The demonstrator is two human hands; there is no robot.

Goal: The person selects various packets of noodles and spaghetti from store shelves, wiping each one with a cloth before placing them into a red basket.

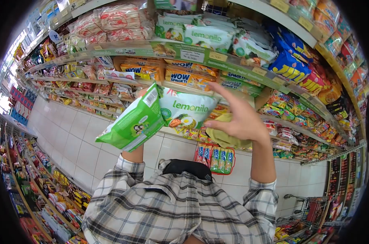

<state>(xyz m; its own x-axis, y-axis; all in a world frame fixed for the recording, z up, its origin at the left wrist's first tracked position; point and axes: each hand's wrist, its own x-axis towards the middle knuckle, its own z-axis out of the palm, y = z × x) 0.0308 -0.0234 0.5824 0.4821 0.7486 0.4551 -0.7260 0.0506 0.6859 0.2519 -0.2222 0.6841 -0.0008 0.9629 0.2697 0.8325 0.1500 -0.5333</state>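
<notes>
We stand before the shelves (200, 55), which run well above and beyond both grips and carry the stock in rows: white-and-green Lemonilo packs on top, orange WOW Spageti packs just under them, blue and red packs further out past our right grip. They lie face-out so labels and price tags read from the aisle; too many to count.

Between the grips we hold two noodle multipacks. The green pack (129, 124) sits in our left hand (140, 94), whose fingers are mostly hidden behind it; the grip looks clamped on the pack's upper edge, tilting it so its barcode end points up toward the shelf. Just beside it, touching, is the white Lemonilo pack (187, 110), raised level with the orange row.

Our right hand (240, 120) is curled around one yellow cloth (225, 136), thumb and lower fingers closed on it, while the index finger stretches free toward the shelf edge above. Whether it also steadies the white pack we cannot tell.

Below the grips, one red strip of sachets (215, 158) hangs from a lower shelf.
</notes>
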